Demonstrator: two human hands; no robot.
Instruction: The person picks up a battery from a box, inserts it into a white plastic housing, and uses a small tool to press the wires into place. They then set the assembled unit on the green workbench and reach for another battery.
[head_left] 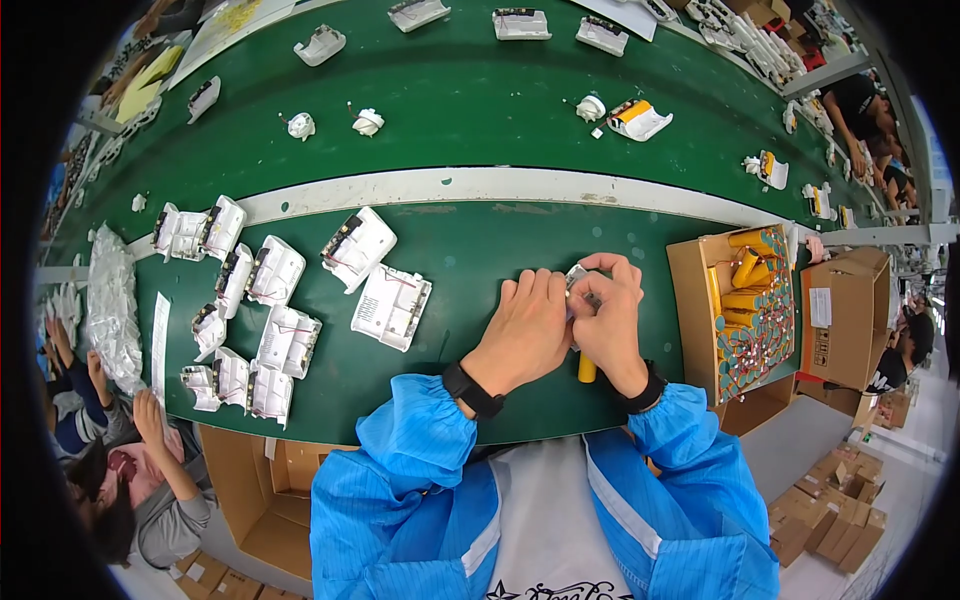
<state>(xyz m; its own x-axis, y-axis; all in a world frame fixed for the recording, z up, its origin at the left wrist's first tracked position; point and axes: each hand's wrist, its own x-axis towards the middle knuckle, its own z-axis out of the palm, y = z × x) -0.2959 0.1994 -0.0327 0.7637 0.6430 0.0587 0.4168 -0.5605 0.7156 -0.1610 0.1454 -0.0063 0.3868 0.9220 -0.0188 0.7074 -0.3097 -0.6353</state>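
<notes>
Close together over the green worktop (470,400), both my hands are closed around a small part, mostly hidden by my fingers. My left hand (525,325) has its knuckles up and its fingertips curled toward the right hand. With thumb and fingers, my right hand (612,318) pinches at the same place, where a bit of grey and white shows. A yellow cylindrical battery (586,369) sticks out below the right hand; whether it is joined to the part is hidden. Left of my hands lie white plastic housings with wires, the nearest one (392,307) open side up.
An open carton (697,325) of yellow wired batteries stands right of my hands, beside another carton (850,320). More white housings (287,340) lie at the left, near a clear plastic bag (112,310). Beyond the white rail (450,184), a green belt (450,110) carries parts. Other people sit along both sides.
</notes>
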